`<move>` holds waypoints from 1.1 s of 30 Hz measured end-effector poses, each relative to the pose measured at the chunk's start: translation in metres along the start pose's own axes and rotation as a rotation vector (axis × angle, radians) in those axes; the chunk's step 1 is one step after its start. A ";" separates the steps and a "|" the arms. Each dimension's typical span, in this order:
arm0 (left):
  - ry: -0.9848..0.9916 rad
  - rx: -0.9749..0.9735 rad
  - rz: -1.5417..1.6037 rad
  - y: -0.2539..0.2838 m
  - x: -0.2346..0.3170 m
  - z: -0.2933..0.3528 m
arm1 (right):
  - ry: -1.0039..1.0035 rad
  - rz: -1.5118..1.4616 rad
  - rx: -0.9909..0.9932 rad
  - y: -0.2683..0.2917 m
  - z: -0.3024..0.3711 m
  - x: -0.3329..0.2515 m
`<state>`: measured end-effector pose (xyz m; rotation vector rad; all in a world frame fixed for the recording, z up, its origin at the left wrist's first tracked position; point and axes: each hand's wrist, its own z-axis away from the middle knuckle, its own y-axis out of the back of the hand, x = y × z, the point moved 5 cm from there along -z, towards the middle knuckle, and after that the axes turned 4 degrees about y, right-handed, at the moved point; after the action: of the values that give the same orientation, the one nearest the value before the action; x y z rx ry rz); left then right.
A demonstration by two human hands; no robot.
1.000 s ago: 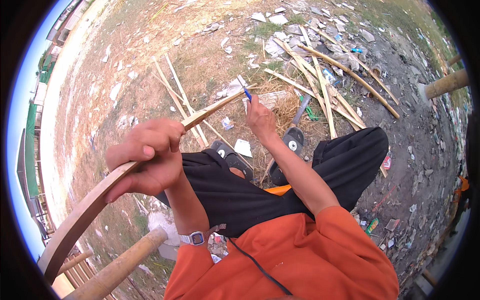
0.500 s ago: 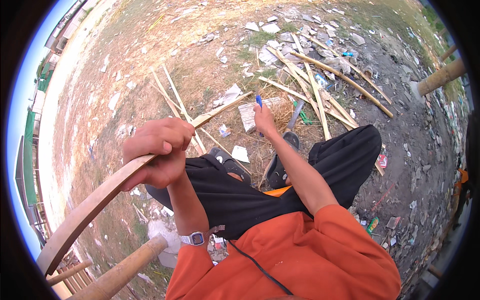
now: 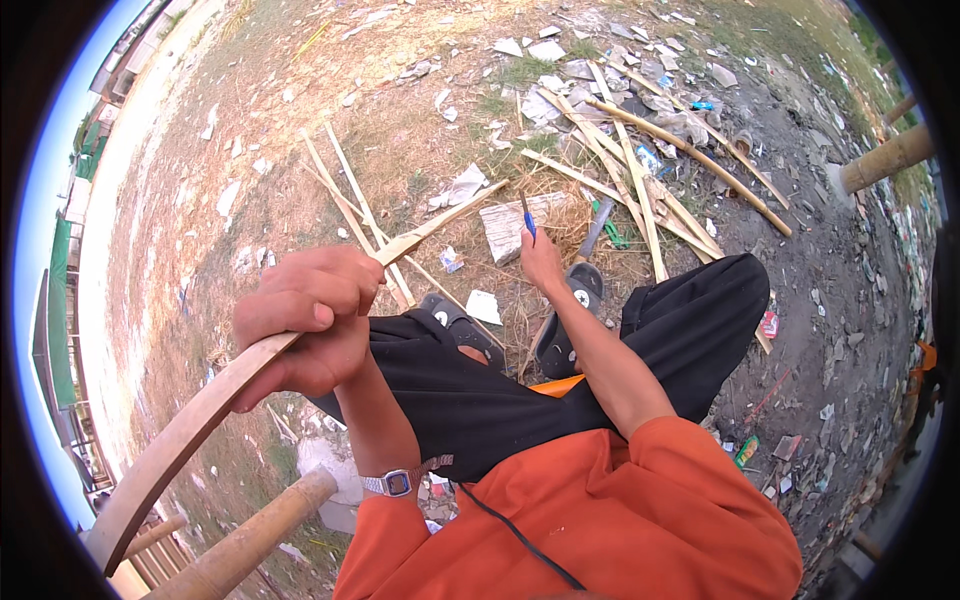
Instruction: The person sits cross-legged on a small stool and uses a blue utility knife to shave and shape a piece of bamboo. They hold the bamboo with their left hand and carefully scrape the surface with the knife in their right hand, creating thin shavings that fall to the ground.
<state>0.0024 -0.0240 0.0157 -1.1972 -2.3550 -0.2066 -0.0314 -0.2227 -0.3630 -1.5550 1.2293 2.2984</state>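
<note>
My left hand [image 3: 305, 315] is closed round a long bamboo strip [image 3: 185, 440]. One end of the strip passes back at the lower left, and the other points forward over the ground, its pale tip between my hands. In my right hand [image 3: 543, 263] is a small knife [image 3: 529, 228] with a blue handle, its thin blade pointing away from me. The blade is apart from the strip. Below the knife lies a weathered wooden block [image 3: 505, 235]. A larger blade [image 3: 597, 228] rests on the ground by my right sandal [image 3: 575, 305].
Split bamboo strips [image 3: 640, 195] lie piled ahead to the right, with a round bamboo pole [image 3: 690, 157] among them. More strips [image 3: 355, 205] cross on the left. Thick bamboo posts [image 3: 255, 530] [image 3: 888, 160] stand at lower left and far right. Litter and stone pieces cover the ground.
My left hand has shifted a little to the left, and the strip's rear end has dropped slightly. My right hand and the knife have moved slightly right and nearer to me.
</note>
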 end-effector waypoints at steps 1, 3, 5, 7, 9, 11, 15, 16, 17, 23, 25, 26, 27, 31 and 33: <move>0.002 0.006 0.001 0.000 0.000 0.000 | 0.057 -0.051 0.029 0.004 0.003 -0.015; 0.007 0.026 -0.011 0.003 0.000 0.002 | 0.103 -0.193 -0.005 0.021 0.019 -0.069; 0.002 0.027 -0.005 0.003 -0.001 0.002 | 0.237 -0.239 -0.168 0.038 0.046 -0.125; 0.002 0.006 -0.001 0.002 0.001 0.000 | 0.270 -0.207 -0.215 0.053 0.072 -0.153; 0.001 -0.035 -0.002 0.005 0.005 -0.001 | 0.272 -0.090 -0.220 0.049 0.077 -0.149; 0.002 -0.034 0.009 0.012 0.006 0.001 | 0.238 0.122 -0.171 0.041 0.065 -0.119; 0.010 -0.014 0.014 0.015 0.007 0.003 | 0.228 0.091 -0.169 0.055 0.058 -0.125; 0.009 -0.016 0.007 0.013 0.006 0.004 | 0.260 0.053 -0.168 0.055 0.058 -0.130; 0.004 -0.020 0.005 0.009 0.004 0.002 | 0.224 0.106 -0.164 0.051 0.053 -0.123; -0.011 -0.033 -0.010 0.003 0.002 -0.004 | 0.147 0.294 -0.309 0.021 0.053 -0.065; -0.019 -0.009 -0.014 0.002 0.005 -0.002 | 0.111 0.152 -0.323 0.042 0.068 -0.103; -0.015 -0.070 -0.037 0.001 0.003 -0.003 | 0.116 0.085 -0.327 0.044 0.072 -0.110; -0.019 -0.100 -0.035 0.000 0.004 -0.003 | 0.119 0.018 -0.329 0.048 0.077 -0.116; -0.014 -0.254 -0.028 0.006 0.006 -0.003 | 0.175 0.067 -0.348 0.082 0.105 -0.143; 0.001 -0.326 -0.024 0.004 0.009 -0.007 | 0.191 0.041 -0.326 0.094 0.113 -0.149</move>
<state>0.0036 -0.0174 0.0261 -1.3125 -2.3977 -0.6187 -0.0905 -0.1607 -0.1718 -1.9092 0.9644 2.5274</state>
